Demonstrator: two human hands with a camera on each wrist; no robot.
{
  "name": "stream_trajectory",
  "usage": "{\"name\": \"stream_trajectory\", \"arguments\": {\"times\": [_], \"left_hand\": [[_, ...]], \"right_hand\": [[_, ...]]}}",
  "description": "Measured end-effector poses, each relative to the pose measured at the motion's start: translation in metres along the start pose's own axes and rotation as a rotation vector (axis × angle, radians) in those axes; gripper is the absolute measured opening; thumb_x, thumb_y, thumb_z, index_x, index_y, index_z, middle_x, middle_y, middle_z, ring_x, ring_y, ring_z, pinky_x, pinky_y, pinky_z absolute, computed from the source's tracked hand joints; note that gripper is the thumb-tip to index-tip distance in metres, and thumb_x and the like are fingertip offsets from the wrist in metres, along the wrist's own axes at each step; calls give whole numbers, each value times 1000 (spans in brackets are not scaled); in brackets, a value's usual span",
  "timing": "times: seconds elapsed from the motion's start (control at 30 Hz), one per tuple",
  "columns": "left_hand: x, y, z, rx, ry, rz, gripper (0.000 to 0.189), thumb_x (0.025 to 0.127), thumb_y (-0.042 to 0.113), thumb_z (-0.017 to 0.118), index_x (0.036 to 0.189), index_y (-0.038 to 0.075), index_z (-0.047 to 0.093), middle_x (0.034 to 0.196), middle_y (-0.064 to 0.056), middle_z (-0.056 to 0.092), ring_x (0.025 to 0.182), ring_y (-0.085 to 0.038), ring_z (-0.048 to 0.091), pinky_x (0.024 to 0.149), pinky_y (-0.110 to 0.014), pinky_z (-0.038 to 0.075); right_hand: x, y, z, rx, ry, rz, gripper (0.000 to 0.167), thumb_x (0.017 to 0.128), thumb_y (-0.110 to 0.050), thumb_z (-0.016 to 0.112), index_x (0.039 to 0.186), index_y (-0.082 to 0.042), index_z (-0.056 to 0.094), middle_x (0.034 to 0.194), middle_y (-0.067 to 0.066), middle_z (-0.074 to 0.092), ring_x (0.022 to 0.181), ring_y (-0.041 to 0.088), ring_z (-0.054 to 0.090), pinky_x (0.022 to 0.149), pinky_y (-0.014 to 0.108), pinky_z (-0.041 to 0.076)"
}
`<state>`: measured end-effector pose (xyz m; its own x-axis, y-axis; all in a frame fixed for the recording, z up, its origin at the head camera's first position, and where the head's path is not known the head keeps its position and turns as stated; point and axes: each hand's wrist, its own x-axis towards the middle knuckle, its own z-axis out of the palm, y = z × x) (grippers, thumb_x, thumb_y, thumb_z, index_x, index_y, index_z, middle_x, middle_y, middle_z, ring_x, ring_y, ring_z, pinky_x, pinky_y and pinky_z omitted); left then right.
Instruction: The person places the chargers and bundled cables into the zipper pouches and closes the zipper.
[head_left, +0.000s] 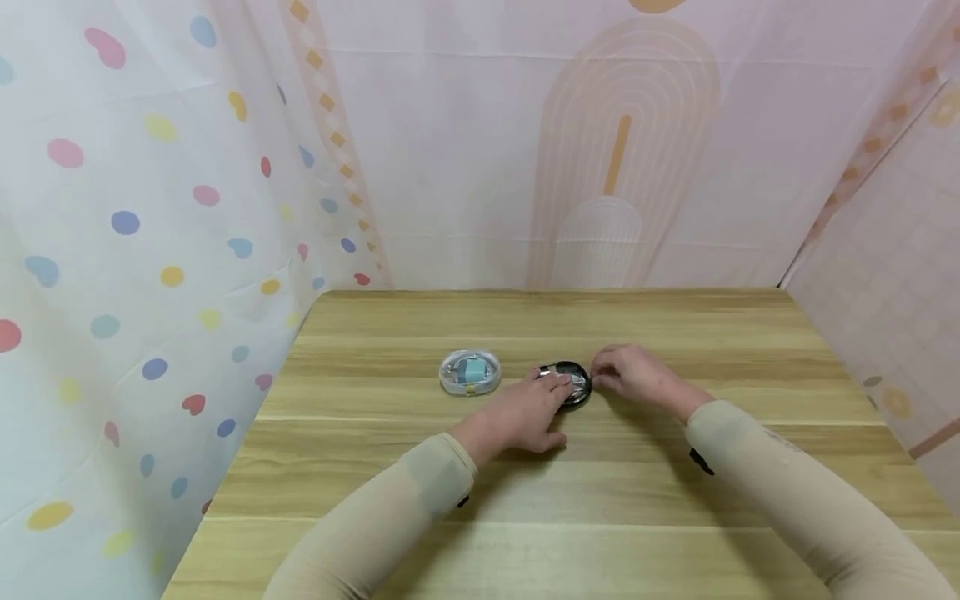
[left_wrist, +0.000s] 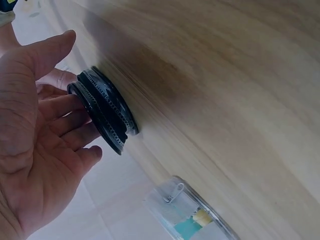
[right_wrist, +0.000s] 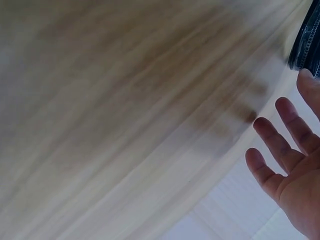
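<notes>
A small oval black zip case [head_left: 581, 402] with a see-through top lies on the table. Its two black rims and rows of zipper teeth show apart in the left wrist view. My left hand [head_left: 525, 413] rests on its top with the fingers laid out nearly straight and the thumb spread away. At the case's right edge, my right hand [head_left: 632, 375] pinches at the zipper with its fingertips; the pull itself is hidden. In the right wrist view the other fingers [right_wrist: 267, 140] stand spread and loosely bent beside the case.
Left of the black case stands a clear oval case [head_left: 469, 390] holding a teal charger plug [head_left: 474, 370] and a coiled white cable. The wooden table [head_left: 525, 542] reaches back to a patterned curtain [head_left: 450, 150], with a dotted curtain [head_left: 135, 292] along the left side.
</notes>
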<state>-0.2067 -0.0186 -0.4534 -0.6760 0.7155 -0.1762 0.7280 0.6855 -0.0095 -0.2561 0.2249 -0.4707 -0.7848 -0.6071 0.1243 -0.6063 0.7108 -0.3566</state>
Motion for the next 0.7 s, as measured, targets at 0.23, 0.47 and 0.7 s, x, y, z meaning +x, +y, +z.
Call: {"name": "stream_trajectory", "arguments": {"times": [0.23,0.47,0.7], "left_hand": [[0,0,1,-11,14,-13,85,98,55,70,162,6,44,171,-10,42,159,-23,40,136,-43,26],[2,-3,2,-10,29,6,82,98,55,70,160,6,47,169,-9,46,158,-22,43,136,-47,27],[-1,-4,1,35,48,50,79,98,58,68,159,10,50,165,-7,51,157,-22,44,135,-48,27]], "right_hand": [[-3,-2,-4,-12,-23,-4,7,97,-15,78,101,-10,80,117,11,79,108,32,76,97,50,63],[-3,-5,-3,-13,-47,35,5,97,-14,77,101,-11,79,110,8,80,98,25,75,91,47,63],[1,-7,0,-45,-32,70,6,99,-14,74,104,-12,78,105,6,81,94,22,76,88,46,64]]}}
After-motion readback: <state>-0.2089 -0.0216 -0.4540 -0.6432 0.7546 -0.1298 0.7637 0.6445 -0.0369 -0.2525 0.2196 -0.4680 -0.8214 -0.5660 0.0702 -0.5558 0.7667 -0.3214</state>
